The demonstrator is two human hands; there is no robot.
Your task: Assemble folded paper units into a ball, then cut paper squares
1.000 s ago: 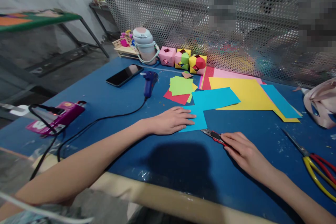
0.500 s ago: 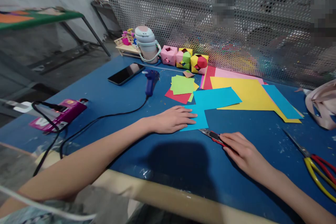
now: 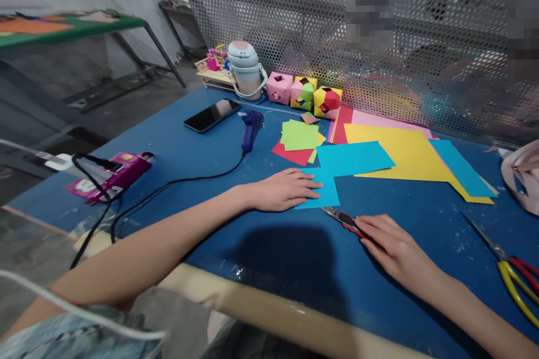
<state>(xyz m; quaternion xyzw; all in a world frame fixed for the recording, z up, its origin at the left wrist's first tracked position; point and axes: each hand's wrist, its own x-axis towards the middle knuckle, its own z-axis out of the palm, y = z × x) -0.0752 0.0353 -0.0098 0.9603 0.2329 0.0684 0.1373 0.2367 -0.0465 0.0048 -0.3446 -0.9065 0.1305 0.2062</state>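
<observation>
My left hand (image 3: pixel 286 189) lies flat, fingers stretched out, on a small blue sheet of paper (image 3: pixel 329 193) and covers its left part. In my right hand (image 3: pixel 393 244) is a red and black utility knife (image 3: pixel 346 220), its blade pointing left, close to the lower edge of that sheet. Just behind, a longer blue paper strip (image 3: pixel 353 158) overlaps the yellow paper (image 3: pixel 404 151). Green paper squares (image 3: pixel 298 136) are piled on a red piece (image 3: pixel 290 152) beyond my left hand.
Yellow-and-red-handled scissors (image 3: pixel 501 255) lie at right. A blue glue gun (image 3: pixel 251 130), a phone (image 3: pixel 213 115) and a magenta power strip (image 3: pixel 113 176) with cords are at left. Folded paper cubes (image 3: pixel 327 102) and a pale bottle (image 3: pixel 245 70) stand along the perforated metal panel (image 3: pixel 295 17).
The whole view has shifted slightly, so things appear a little further right. My left hand stays on the blue sheet, and the knife stays near its lower edge.
</observation>
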